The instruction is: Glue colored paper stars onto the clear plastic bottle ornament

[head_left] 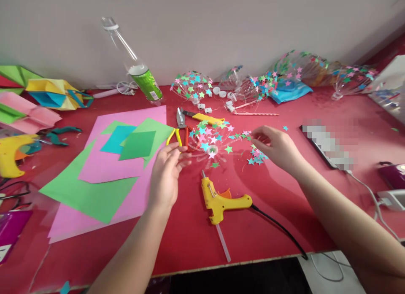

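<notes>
A clear plastic piece cut into splayed strips [213, 149], dotted with small coloured paper stars, lies in the middle of the red table. My left hand [167, 171] is at its left side, fingers loosely apart; whether they touch the strips I cannot tell. On the other side, my right hand [276, 145] hovers by a small heap of loose paper stars [257, 158], its thumb and fingertips drawn together. What they pinch, if anything, is too small to make out. A yellow glue gun [218, 199] with a glue stick in it rests nearer the front edge.
Pink and green paper sheets [123, 201] cover the left. Pliers [181, 119] and a yellow cutter knife [207, 118] lie behind the strips. A bottle [144, 81] and several star-covered plastic domes [192, 86] line the wall. A phone [329, 146] with a cable sits right.
</notes>
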Available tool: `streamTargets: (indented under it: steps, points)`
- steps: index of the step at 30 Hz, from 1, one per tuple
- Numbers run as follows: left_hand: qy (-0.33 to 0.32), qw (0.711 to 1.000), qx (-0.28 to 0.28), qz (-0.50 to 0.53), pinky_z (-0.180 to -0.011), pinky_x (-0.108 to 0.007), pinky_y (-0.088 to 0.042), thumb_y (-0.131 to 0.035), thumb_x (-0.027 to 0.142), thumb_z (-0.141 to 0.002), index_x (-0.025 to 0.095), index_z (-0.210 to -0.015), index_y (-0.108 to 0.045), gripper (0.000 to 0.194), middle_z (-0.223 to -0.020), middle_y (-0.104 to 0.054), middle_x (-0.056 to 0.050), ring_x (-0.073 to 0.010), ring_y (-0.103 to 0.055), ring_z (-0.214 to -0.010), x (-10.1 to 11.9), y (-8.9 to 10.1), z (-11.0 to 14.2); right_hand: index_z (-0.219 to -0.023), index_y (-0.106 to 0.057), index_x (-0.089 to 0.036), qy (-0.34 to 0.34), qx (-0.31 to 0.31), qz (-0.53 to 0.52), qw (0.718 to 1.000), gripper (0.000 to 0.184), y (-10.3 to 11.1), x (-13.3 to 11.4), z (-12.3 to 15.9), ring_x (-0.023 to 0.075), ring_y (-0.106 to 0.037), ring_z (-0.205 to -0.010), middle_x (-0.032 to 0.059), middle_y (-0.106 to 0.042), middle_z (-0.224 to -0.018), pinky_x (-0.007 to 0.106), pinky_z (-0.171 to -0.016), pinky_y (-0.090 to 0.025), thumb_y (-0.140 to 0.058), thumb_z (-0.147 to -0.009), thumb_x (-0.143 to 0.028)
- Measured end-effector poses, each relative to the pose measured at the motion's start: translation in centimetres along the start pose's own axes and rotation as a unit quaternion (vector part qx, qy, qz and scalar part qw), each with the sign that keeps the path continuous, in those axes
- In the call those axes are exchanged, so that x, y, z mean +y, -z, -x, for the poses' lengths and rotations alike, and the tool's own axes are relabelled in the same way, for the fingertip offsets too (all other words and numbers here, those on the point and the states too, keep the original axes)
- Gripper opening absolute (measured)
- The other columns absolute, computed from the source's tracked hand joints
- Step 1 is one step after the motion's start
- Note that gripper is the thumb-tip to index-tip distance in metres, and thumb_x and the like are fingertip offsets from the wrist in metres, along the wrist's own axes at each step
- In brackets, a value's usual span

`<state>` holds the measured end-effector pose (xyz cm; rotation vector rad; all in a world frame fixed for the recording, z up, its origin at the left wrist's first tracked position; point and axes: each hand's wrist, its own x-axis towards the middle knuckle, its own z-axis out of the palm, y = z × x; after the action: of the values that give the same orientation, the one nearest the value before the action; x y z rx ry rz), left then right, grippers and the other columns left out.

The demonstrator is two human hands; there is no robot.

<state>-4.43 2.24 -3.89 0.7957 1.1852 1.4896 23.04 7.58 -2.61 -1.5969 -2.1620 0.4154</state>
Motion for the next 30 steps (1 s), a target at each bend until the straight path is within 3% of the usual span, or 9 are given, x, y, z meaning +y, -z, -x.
streamTargets:
  steps: [3,8,13,18,22,25,27,30]
  points:
    - [-0.047,0.998,0.034,-0.013,-0.057,-0.020,-0.045,-0.064,0.025,-0.080,0.019,-0.096,-0.058,0.018,-0.088,-0.062,-0.001,-0.0101,-0.060,-0.067,0.5,0.2,0.2,-0.083,-0.063,-0.018,0.041,-0.054,0.102,0.992,0.013,1.2,0.8,0.6,0.0147,-0.059,-0.068,0.0043,-0.065,-0.081,0.028,-0.060,-0.042,-0.051,-0.086,-0.021]
    - [-0.061,0.997,0.018,-0.033,-0.052,-0.020,-0.042,-0.063,0.023,-0.080,0.019,-0.094,-0.058,0.015,-0.081,-0.062,0.000,-0.0096,-0.056,-0.061,0.5,-0.3,1.2,-0.085,-0.068,-0.017,0.130,-0.126,0.185,0.966,0.013,0.6,-0.4,2.1,0.0201,-0.057,-0.083,0.0080,-0.065,-0.085,0.030,-0.068,-0.038,-0.056,-0.081,-0.014]
    - [-0.060,0.997,-0.015,-0.048,-0.050,-0.022,-0.040,-0.062,0.025,-0.083,0.020,-0.093,-0.058,0.012,-0.080,-0.061,0.000,-0.0098,-0.054,-0.059,0.4,-0.8,2.3,-0.079,-0.067,-0.015,0.161,-0.124,0.259,0.944,0.015,-0.4,-1.2,3.0,0.0209,-0.053,-0.079,0.0101,-0.063,-0.082,0.032,-0.063,-0.029,-0.053,-0.084,-0.013]
    - [-0.136,0.988,-0.014,-0.071,-0.048,-0.023,-0.036,-0.059,0.019,-0.086,0.020,-0.092,-0.060,0.006,-0.076,-0.060,0.001,-0.0089,-0.050,-0.055,1.0,-0.8,3.2,-0.064,-0.062,-0.016,0.191,-0.107,0.279,0.935,0.025,-0.7,-0.8,2.5,0.0180,-0.049,-0.071,0.0081,-0.062,-0.073,0.033,-0.060,-0.026,-0.050,-0.084,-0.008]
    - [-0.175,0.980,-0.020,-0.094,-0.045,-0.023,-0.035,-0.059,0.019,-0.088,0.021,-0.092,-0.061,0.005,-0.070,-0.059,0.001,-0.0086,-0.046,-0.051,1.4,-0.6,4.0,-0.069,-0.063,-0.016,0.181,-0.049,0.271,0.944,0.023,0.2,-0.9,2.4,0.0189,-0.052,-0.069,0.0085,-0.062,-0.073,0.033,-0.060,-0.032,-0.048,-0.087,-0.013]
    - [-0.125,0.976,-0.101,-0.145,-0.043,-0.022,-0.034,-0.056,0.024,-0.090,0.022,-0.091,-0.066,0.009,-0.066,-0.058,0.001,-0.0090,-0.046,-0.049,1.6,-0.5,4.8,-0.087,-0.064,-0.019,0.180,0.135,0.170,0.960,0.017,1.3,-1.9,3.3,0.0190,-0.059,-0.076,0.0086,-0.066,-0.086,0.034,-0.065,-0.043,-0.047,-0.089,-0.016]
    - [-0.081,0.961,-0.185,-0.187,-0.043,-0.024,-0.037,-0.055,0.029,-0.091,0.023,-0.089,-0.069,0.015,-0.067,-0.060,-0.001,-0.0106,-0.048,-0.051,1.6,-0.7,5.3,-0.100,-0.062,-0.024,0.234,0.212,0.109,0.943,0.018,1.6,-3.0,4.4,0.0198,-0.061,-0.079,0.0070,-0.067,-0.092,0.036,-0.068,-0.047,-0.053,-0.086,-0.016]
    - [-0.050,0.937,-0.270,-0.214,-0.048,-0.027,-0.043,-0.055,0.035,-0.090,0.022,-0.092,-0.070,0.020,-0.075,-0.063,-0.005,-0.0132,-0.051,-0.056,1.5,-1.1,6.0,-0.098,-0.062,-0.028,0.372,0.160,0.083,0.911,0.020,0.8,-4.9,6.0,0.0163,-0.060,-0.072,0.0023,-0.068,-0.093,0.036,-0.065,-0.049,-0.059,-0.084,-0.015]
